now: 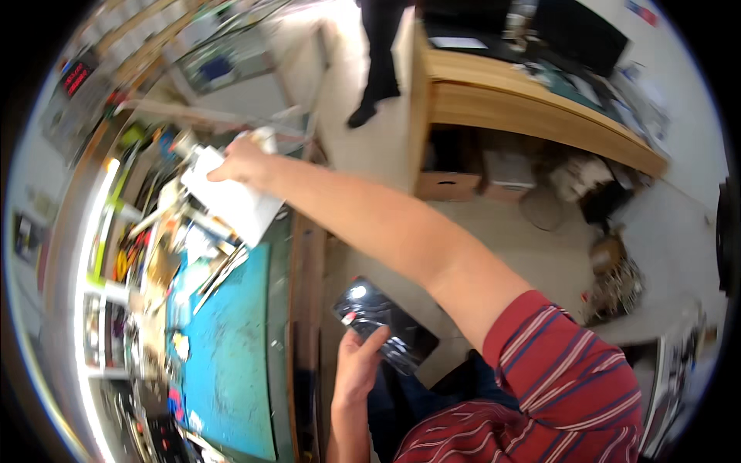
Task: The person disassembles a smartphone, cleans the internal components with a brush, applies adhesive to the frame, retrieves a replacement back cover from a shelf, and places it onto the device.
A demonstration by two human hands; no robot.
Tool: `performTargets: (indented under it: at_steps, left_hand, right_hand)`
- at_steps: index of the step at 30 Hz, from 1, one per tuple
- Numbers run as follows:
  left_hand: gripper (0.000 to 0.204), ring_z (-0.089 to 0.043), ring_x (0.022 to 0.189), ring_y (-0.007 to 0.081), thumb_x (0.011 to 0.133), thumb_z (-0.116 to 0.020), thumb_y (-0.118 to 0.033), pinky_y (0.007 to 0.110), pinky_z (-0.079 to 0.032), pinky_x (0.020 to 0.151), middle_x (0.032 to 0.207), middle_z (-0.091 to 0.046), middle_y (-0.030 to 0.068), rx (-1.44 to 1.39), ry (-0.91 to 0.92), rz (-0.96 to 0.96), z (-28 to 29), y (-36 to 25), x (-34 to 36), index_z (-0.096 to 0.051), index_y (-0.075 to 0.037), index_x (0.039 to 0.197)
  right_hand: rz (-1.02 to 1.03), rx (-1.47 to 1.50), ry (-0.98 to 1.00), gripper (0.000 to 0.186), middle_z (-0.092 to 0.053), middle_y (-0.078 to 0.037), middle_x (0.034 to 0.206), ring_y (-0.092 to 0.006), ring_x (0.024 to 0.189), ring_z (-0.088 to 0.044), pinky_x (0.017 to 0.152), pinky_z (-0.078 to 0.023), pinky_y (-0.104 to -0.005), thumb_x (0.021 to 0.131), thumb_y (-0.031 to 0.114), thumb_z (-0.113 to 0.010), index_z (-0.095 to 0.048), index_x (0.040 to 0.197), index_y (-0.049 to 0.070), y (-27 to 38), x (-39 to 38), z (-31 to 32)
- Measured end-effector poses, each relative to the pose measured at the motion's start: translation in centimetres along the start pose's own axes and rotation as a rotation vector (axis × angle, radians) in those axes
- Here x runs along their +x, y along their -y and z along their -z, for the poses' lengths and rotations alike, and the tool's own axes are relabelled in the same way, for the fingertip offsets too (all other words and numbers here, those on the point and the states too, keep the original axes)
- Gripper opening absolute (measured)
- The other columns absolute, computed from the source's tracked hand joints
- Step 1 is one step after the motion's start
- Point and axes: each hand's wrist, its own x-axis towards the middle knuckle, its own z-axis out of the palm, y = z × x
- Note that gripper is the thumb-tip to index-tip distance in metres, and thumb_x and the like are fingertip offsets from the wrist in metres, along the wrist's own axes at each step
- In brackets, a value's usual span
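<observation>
My left hand [360, 363] holds a dark, glossy smartphone [405, 328] low in front of me, its thumb lying over the near side. Light reflects off the phone's upper corner. My right arm reaches far across to the left above the bench. At its end, my right hand [248, 160] is closed on the upper part of a white, flat-sided object [239, 207]; blur hides its exact kind. Beneath that white object lie thin tools [222, 276] at the far end of a blue work mat [228, 363].
A bright light strip [91, 255] runs along the bench's left shelves, which hold small tools and parts. A wooden desk [509, 89] with monitors stands at the far right, boxes [448, 185] beneath it. Another person's dark-clothed leg [380, 58] is on the floor ahead.
</observation>
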Motion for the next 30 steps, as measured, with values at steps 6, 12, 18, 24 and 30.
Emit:
performTargets:
  at_steps: [6, 12, 18, 24, 30]
  left_hand:
    - [0.033, -0.07, 0.103, 0.0226, 0.098, -0.062, -0.002, 0.038, -0.056, 0.092, 0.116, -0.071, 0.0107, 0.167, 0.016, -0.158, -0.1, 4.5, 2.9, -0.06, 0.002, 0.131]
    - [0.036, -0.064, 0.104, 0.0234, 0.095, -0.072, -0.007, 0.036, -0.055, 0.085, 0.119, -0.069, 0.0128, 0.63, 0.101, -0.066, -4.9, 11.0, 4.9, -0.065, 0.007, 0.128]
    - [0.038, -0.064, 0.096, 0.0212, 0.093, -0.076, -0.008, 0.034, -0.054, 0.082, 0.114, -0.07, 0.0083, 0.688, 0.343, 0.28, -13.7, 18.0, 5.2, -0.066, 0.0, 0.129]
    - [0.04, -0.064, 0.106, 0.0211, 0.093, -0.075, -0.006, 0.034, -0.053, 0.09, 0.12, -0.068, 0.0083, 0.87, 0.605, 0.503, -22.9, 24.0, 6.0, -0.064, -0.003, 0.131]
    - [0.042, -0.063, 0.114, 0.0208, 0.092, -0.072, 0.0, 0.035, -0.051, 0.097, 0.125, -0.066, 0.0082, 0.83, 0.781, 0.665, -26.6, 26.1, 5.0, -0.061, -0.003, 0.133]
  right_hand:
    - [0.254, -0.02, -0.28, 0.041, -0.069, -0.023, 0.079, -0.028, 0.076, -0.067, 0.071, -0.051, -0.045, 0.083, 0.032, -0.077, -0.067, 0.087, -0.008, 3.3, -20.5, 13.8]
    - [-0.19, -0.092, -0.816, 0.023, -0.07, -0.005, 0.096, -0.01, 0.091, -0.062, 0.08, -0.053, -0.032, 0.095, 0.016, -0.066, -0.066, 0.112, 0.0, -0.7, -51.8, 33.0]
    - [-0.043, -0.165, -1.737, 0.03, -0.07, -0.003, 0.106, -0.0093, 0.093, -0.064, 0.082, -0.055, -0.028, 0.097, 0.014, -0.072, -0.064, 0.123, 0.002, 7.3, -86.0, 39.1]
    - [-0.032, -0.511, -2.476, 0.038, -0.072, -0.012, 0.106, -0.0184, 0.094, -0.068, 0.083, -0.054, -0.0336, 0.093, 0.015, -0.061, -0.064, 0.127, -0.001, 8.8, -114.8, 40.0]
    - [-0.697, -0.925, -2.624, 0.045, -0.073, -0.022, 0.109, -0.0347, 0.101, -0.07, 0.091, -0.054, -0.0413, 0.087, 0.025, -0.066, -0.068, 0.124, -0.002, 7.4, -128.3, 37.3]
